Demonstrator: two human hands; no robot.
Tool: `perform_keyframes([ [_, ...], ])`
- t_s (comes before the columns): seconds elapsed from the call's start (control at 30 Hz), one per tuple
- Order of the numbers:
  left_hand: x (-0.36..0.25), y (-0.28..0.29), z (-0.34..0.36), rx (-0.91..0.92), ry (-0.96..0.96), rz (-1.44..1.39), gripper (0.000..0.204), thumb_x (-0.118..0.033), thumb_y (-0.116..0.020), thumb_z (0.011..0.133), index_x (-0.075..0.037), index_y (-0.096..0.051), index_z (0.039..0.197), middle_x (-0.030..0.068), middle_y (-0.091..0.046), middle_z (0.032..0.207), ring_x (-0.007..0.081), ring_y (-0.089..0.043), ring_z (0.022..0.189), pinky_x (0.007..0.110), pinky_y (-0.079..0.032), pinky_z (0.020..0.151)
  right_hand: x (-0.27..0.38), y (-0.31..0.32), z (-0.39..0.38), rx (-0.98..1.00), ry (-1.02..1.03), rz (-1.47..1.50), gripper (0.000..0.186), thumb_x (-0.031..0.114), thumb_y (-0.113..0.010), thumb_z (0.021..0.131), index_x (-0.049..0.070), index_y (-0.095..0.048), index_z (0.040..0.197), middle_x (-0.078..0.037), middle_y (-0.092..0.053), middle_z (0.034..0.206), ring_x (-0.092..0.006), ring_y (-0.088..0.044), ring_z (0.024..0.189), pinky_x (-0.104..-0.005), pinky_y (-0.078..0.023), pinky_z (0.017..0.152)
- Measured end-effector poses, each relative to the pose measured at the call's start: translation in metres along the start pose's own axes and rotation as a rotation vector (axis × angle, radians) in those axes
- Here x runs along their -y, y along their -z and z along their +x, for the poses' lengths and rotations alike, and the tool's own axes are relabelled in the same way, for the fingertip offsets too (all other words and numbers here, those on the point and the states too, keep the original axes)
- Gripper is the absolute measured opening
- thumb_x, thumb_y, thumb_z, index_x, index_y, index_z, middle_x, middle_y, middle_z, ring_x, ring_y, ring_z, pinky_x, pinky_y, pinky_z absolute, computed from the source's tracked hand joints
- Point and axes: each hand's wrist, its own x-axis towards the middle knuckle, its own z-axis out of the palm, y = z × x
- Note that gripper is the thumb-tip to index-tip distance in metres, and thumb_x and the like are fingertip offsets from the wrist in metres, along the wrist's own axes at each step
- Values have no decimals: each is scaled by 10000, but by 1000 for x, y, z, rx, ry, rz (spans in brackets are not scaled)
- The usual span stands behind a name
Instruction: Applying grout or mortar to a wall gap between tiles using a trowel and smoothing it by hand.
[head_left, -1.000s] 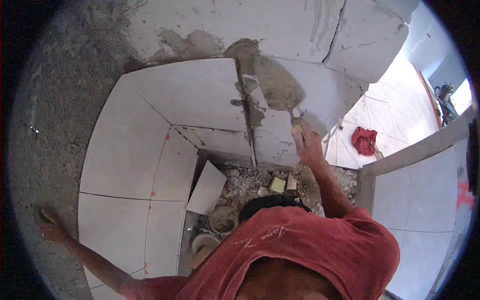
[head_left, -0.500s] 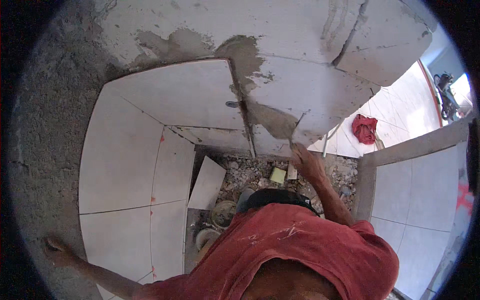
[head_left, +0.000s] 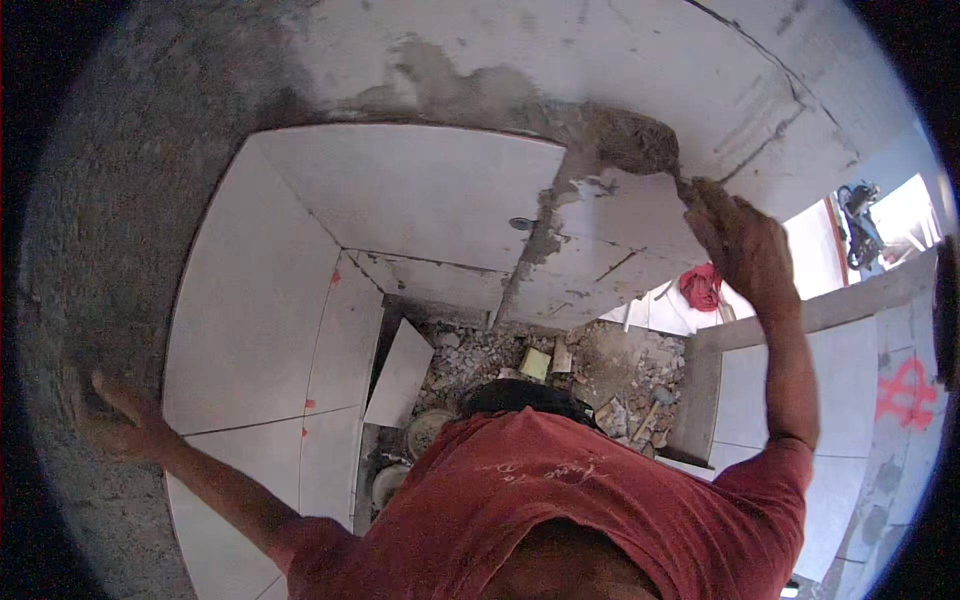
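In my right hand point(head_left: 745, 250), raised at the right against the pale wall, is a trowel point(head_left: 640, 145), its blade coated in grey mortar. The fingers wrap its handle, which is mostly hidden. The blade lies at the wall, just right of the upper corner of a large white wall tile point(head_left: 430, 185). Wet mortar point(head_left: 540, 240) streaks that tile's right edge. My left hand point(head_left: 125, 425) is at the far left on the rough grey wall point(head_left: 100, 250), thumb apart and nothing visibly held; its fingertips are dim.
Rubble point(head_left: 470, 350) covers the floor below, with a yellow-green block point(head_left: 535, 362) on it. A loose white tile point(head_left: 400, 375) leans at the left, near a bucket point(head_left: 430, 430). Beyond the opening lies a red cloth point(head_left: 700, 287); a motorcycle point(head_left: 858, 225) stands farther off.
My right hand has risen up and to the right with the trowel, from low on the wall to beside the tile's upper corner. The left hand has moved up slightly, its thumb now spread.
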Motion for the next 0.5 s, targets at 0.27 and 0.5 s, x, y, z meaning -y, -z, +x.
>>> perform_keyframes([
  [0.27,-6,-25,10,-91,74,-89,329,-271,-553,848,35,-603,960,204,-584,1022,342,-539,978,419,-419,854,48,52,63,151,177,-443,365,348,-468,873,130,-496,1165,-148,-585,766,-288,-604,644,-403,-487,581],
  [0.5,-2,-28,3,-158,77,13,301,-283,-556,843,-4,-607,942,140,-610,982,300,-533,986,417,-404,858,40,99,75,-76,155,-498,369,280,-504,861,117,-478,1191,-172,-587,791,-318,-597,692,-413,-479,609],
])
